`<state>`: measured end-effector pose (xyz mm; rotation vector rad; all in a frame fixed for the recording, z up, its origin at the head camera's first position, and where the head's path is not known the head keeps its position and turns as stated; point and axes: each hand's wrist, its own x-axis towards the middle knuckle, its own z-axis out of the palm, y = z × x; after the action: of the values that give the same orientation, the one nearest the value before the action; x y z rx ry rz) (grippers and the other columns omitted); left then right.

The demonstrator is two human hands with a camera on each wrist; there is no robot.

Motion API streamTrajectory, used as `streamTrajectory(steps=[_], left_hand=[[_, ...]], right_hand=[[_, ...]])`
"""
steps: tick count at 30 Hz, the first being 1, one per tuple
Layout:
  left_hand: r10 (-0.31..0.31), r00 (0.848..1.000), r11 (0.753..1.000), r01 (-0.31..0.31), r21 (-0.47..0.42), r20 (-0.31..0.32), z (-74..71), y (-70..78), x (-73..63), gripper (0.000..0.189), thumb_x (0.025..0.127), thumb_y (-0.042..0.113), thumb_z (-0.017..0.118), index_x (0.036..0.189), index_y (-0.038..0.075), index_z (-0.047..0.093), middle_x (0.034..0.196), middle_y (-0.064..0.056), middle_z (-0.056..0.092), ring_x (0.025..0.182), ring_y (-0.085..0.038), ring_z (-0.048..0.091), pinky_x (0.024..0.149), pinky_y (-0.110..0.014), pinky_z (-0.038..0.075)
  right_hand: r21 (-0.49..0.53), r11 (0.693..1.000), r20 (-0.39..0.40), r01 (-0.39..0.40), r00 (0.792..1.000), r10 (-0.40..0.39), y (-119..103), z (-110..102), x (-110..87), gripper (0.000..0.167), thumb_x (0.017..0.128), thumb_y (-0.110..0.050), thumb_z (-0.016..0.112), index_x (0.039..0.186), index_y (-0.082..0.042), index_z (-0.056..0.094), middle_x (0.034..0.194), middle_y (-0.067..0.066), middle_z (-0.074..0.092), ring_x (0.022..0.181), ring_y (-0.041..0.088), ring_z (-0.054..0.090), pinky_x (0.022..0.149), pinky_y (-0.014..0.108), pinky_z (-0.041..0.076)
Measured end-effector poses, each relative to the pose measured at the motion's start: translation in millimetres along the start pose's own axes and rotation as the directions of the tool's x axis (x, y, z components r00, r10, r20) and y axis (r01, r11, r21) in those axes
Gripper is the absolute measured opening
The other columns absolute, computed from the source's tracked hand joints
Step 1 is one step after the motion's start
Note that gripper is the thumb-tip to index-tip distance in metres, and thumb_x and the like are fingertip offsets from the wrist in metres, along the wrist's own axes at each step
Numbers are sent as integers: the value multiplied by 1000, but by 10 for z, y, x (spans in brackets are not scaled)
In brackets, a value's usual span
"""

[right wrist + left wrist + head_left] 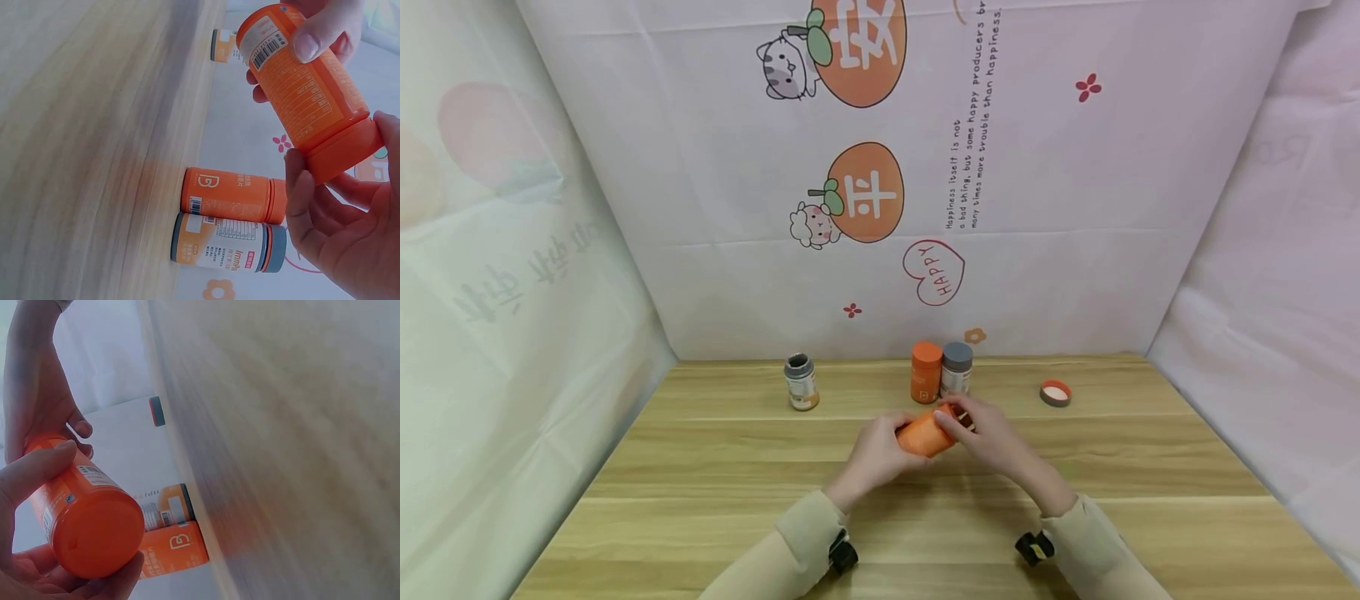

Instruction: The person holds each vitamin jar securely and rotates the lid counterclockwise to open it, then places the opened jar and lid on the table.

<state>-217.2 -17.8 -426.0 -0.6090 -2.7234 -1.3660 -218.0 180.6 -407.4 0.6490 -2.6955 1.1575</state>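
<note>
Fingers of the left hand [877, 451] curl round the base of an orange bottle [924, 435], while those of the right hand [989, 433] hold its other end. From the head, the bottle lies above the desk [700, 508], at 2 o'clock from the left hand and 9 o'clock from the right. Its long axis slopes from 8 o'clock up to 2 o'clock, the right hand being nearer the upper end, which its fingers mostly cover. A closed second orange bottle [927, 375] and a grey-capped bottle [957, 367] stand beyond, their lower parts partly covered; an uncapped bottle [802, 385] is at 10 o'clock, its inside too dark to read, and a loose cap [1056, 393] at 2 o'clock.

From the left wrist, the base faces the camera at 8 o'clock and conceals the far end.

From the right wrist, the axis runs 11 to 5 o'clock, the orange cap [345, 151] between the right fingers; whether it is loosened I cannot tell. The right hand is cut off by the frame.
</note>
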Motion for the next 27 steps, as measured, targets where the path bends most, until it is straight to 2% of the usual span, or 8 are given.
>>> streamTrajectory(steps=[5,10,18,27], left_hand=[[24,1000,1000,-24,4,7,11,50,-32,52,62,24,87,108,12,68,95,1,68,77,-9,56,67,-25,45],[37,999,998,-37,44,2,9,96,-61,53,62,26,87,110,12,69,95,2,69,77,-8,56,67,-24,44],[76,997,981,-71,181,-18,1,130,-88,53,62,31,86,109,13,70,90,4,69,71,-6,54,62,-21,41],[87,996,976,-82,202,-14,-22,129,-84,54,61,33,87,110,14,71,92,4,70,73,-5,55,63,-21,42]], right_hand=[[-18,1000,-14,-22,1000,22,-11,13,-3,30,96,-40,52,105,-14,62,79,-2,60,67,10,55,57,23,47],[-10,999,0,-44,999,44,-44,25,-18,30,97,-41,50,101,-12,59,70,-2,57,55,11,54,49,24,46],[-121,993,-53,8,999,-14,-64,52,-23,23,95,-36,55,95,-14,57,71,-4,50,54,5,46,50,21,41],[-146,989,-54,31,998,-39,-46,80,-20,23,94,-36,56,92,-13,56,72,-3,47,57,6,43,50,21,39]])
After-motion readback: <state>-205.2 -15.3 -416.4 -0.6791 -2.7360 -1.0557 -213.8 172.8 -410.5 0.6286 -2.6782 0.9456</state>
